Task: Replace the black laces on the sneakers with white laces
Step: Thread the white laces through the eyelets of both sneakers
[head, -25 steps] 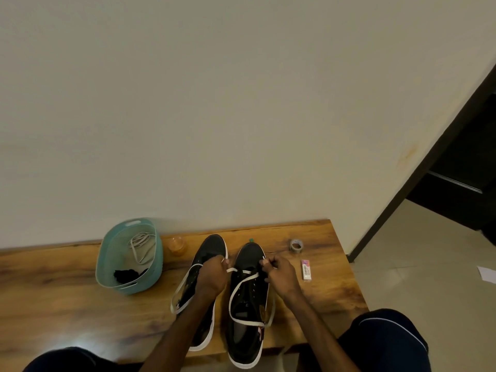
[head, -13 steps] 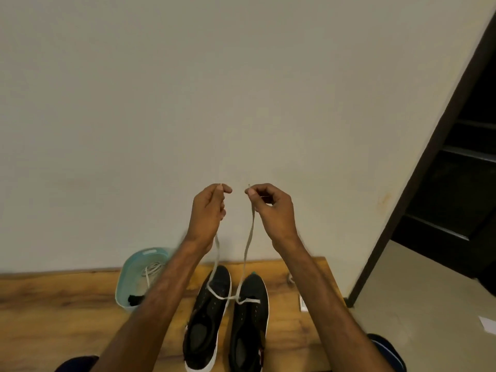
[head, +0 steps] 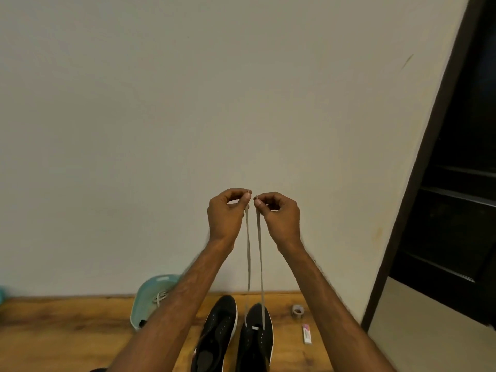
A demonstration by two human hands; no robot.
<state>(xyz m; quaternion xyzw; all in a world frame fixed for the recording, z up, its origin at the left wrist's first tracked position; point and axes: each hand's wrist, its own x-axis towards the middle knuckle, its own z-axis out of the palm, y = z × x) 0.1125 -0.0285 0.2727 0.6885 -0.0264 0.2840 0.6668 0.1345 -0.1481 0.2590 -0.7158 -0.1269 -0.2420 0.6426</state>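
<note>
— What can't you make out from there?

— At 6 o'clock the bottom edge cuts the heels off both sneakers (head: 217, 326). The left forearm (head: 171, 312) covers the near side of the teal basket (head: 150, 294) at 7 o'clock, so I can't name the dark thing (head: 142, 323) inside it.

— And the white lace (head: 259, 251)?

— I lose its tips inside the pinches of the left hand (head: 226, 216) and the right hand (head: 281, 216). The print on the small packet (head: 307, 334) at 5 o'clock is too small for me to read. A teal scrap (head: 0, 294) at 8 o'clock is cropped by the left edge.

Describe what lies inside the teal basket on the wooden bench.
A spare white lace lies in the teal basket, with something black lower down. The left forearm covers the rest.
</note>
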